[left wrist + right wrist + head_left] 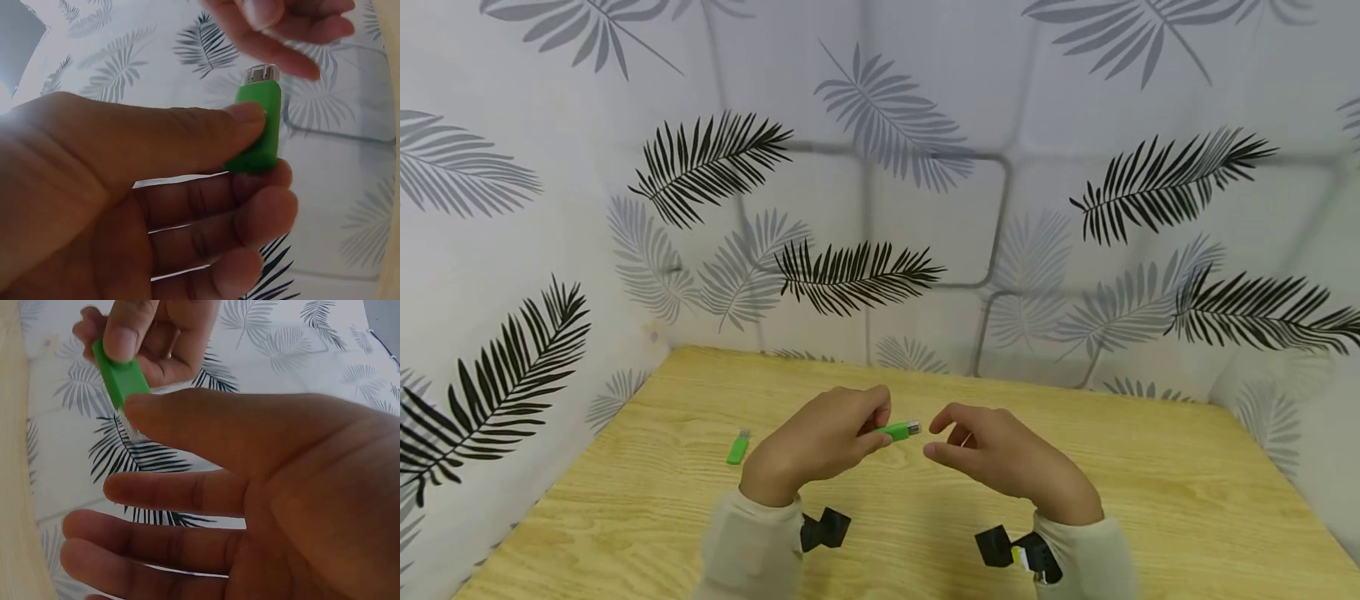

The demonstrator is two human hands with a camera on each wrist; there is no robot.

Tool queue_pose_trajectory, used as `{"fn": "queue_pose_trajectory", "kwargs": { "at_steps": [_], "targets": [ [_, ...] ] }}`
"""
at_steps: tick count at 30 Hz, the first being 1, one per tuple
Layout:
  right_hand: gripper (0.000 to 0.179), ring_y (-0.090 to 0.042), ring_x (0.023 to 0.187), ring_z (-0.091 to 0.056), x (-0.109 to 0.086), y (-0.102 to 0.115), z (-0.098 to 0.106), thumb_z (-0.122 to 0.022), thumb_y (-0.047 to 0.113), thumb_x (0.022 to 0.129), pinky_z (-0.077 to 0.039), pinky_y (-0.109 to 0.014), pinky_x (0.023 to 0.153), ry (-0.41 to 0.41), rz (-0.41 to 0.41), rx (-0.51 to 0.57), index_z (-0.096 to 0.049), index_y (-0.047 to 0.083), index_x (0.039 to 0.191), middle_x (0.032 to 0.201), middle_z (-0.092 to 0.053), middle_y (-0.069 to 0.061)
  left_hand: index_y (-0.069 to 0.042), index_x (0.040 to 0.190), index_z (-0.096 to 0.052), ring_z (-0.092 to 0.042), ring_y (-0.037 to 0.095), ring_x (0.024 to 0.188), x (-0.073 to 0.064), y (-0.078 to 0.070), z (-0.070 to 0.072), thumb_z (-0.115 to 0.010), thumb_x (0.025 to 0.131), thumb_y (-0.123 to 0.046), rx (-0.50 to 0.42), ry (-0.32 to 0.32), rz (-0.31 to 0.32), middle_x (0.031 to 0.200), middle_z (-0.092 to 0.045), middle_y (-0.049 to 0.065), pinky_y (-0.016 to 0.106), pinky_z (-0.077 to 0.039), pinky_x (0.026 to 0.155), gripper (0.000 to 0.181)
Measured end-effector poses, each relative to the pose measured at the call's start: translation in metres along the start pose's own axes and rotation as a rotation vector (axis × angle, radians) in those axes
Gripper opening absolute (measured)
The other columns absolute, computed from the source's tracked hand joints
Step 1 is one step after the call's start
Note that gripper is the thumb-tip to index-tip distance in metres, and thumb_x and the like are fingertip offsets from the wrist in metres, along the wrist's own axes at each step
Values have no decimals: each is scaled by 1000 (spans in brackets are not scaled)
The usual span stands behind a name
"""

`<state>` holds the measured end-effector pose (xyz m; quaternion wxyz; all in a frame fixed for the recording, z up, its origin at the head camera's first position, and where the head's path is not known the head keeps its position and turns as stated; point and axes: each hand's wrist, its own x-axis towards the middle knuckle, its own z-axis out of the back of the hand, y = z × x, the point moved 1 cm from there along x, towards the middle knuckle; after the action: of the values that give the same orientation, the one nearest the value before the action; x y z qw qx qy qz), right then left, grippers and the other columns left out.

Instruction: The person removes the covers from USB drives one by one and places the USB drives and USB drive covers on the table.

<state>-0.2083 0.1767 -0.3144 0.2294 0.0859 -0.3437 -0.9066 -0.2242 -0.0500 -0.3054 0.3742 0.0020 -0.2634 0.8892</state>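
My left hand (827, 437) pinches a green USB stick (269, 125) between thumb and fingers, above the table. The stick's metal plug end (913, 427) points toward my right hand (1000, 450); in the left wrist view that end looks clear and shiny. My right hand holds nothing, its thumb and fingers spread apart a short way from the plug. In the right wrist view the right thumb overlaps part of the green stick (125, 378). Left of my left hand, a second green stick (738, 448) with a greyish end lies on the table.
The wooden table (1150, 467) spreads under both hands. White cloth (925, 333) with black and grey leaf prints hangs behind it and at the sides. Each wrist carries a small black device, one (826, 529) at the left and one (1018, 552) at the right.
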Motion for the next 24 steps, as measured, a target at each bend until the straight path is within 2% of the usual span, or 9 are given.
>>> {"fn": "queue_pose_trajectory", "kwargs": {
  "at_steps": [5,10,19,24],
  "targets": [
    [26,-12,75,-61,0,6,-3,-58,35,97,-50,-34,67,26,85,28,-62,12,108,89,-67,3,-13,84,-48,-37,7,55,6,-8,-5,-67,92,-14,8,3,-41,65,-44,-5,23,-34,54,20],
    [20,-12,66,-54,0,10,-3,-57,31,99,-46,-30,61,30,125,29,-63,12,100,81,-64,6,-14,85,-49,-41,7,57,7,-9,-6,-67,92,-13,-1,7,-44,69,-50,-5,24,-37,56,19],
    [22,-7,50,-42,1,14,-2,-52,29,101,-41,-26,50,-77,165,-16,-60,16,85,66,-54,6,-14,91,-54,-47,5,59,7,-11,-7,-66,92,-15,-32,15,-61,74,-56,-6,24,-43,59,12],
    [23,-7,49,-41,1,17,-2,-50,31,101,-41,-26,50,-147,198,-13,-62,17,87,67,-53,6,-16,94,-57,-42,5,56,10,-16,-8,-69,91,-20,-30,5,-80,67,-49,-7,21,-38,56,13]
  ]
}}
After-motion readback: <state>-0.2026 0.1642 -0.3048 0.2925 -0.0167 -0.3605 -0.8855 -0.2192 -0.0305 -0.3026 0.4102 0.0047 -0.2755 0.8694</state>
